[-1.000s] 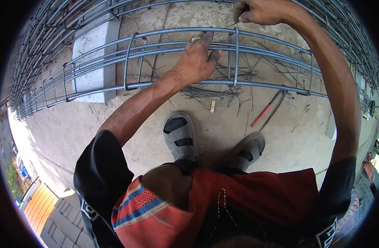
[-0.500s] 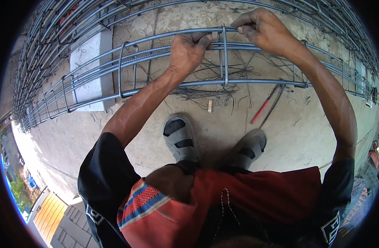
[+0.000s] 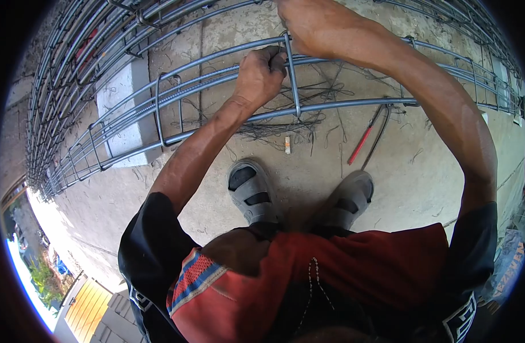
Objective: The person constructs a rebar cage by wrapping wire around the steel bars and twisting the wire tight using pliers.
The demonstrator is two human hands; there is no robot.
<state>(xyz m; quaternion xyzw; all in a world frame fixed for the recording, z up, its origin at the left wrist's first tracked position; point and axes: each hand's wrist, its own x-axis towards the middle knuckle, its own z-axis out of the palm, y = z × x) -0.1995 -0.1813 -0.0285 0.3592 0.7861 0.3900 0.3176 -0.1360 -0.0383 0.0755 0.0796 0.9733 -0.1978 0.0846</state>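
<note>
Long steel bars and square stirrups form a rebar cage (image 3: 359,103) across the view. My left hand (image 3: 260,73) is closed at its upper bars, just left of a stirrup (image 3: 293,77); its thumb and fingers are pressed together, and what they pinch is too small to make out. Right of the same stirrup, close to the top bar, is my right hand (image 3: 311,28). Its fingers are mostly hidden behind the back of the hand and cut by the top edge. Loose tie wire (image 3: 274,128) lies on the floor beneath the cage.
Pincers with a red handle (image 3: 361,145) lie on the floor right of centre. A small orange and white box (image 3: 287,144) is near my sandalled feet. A pale block (image 3: 125,94) stands under the cage at left. More rebar cages (image 3: 62,74) are stacked at upper left.
My right hand has moved left and up, to the stirrup beside my left hand. My left hand stays at the upper bars. The cage and stirrup appear shifted left and tilted in view.
</note>
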